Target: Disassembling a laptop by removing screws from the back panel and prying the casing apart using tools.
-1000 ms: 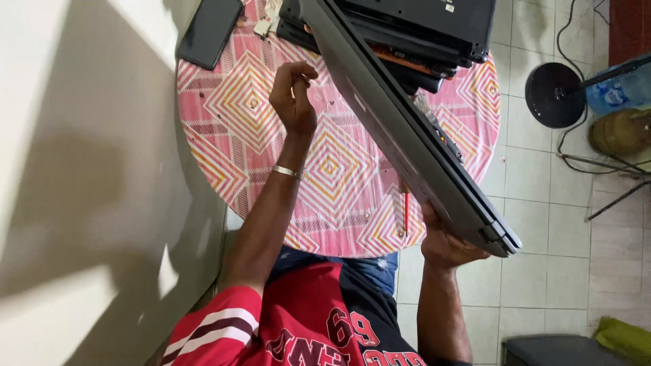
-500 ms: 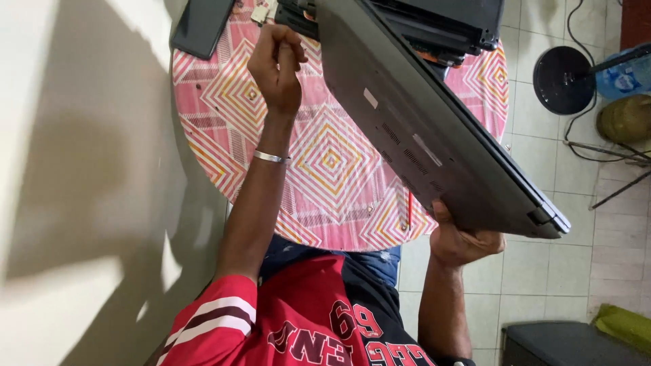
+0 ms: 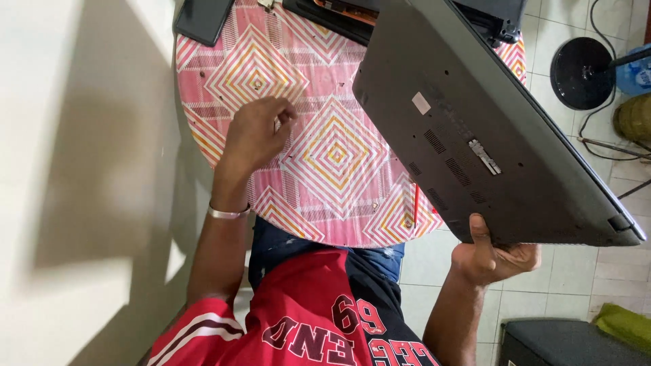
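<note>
A small round table [image 3: 319, 224] under a pink cloth with a diamond pattern stands on a pale tiled floor, close beside a cream wall. The right hand [image 3: 489, 257] grips the near edge of a dark laptop [image 3: 488, 129], thumb on its underside, holding it tilted up with its far part over the table and its near corner well out over the floor. The left hand [image 3: 258, 132] rests loosely curled on bare cloth, holding nothing I can make out, well apart from the laptop, with a dark phone [image 3: 202, 19] overhanging the far rim.
</note>
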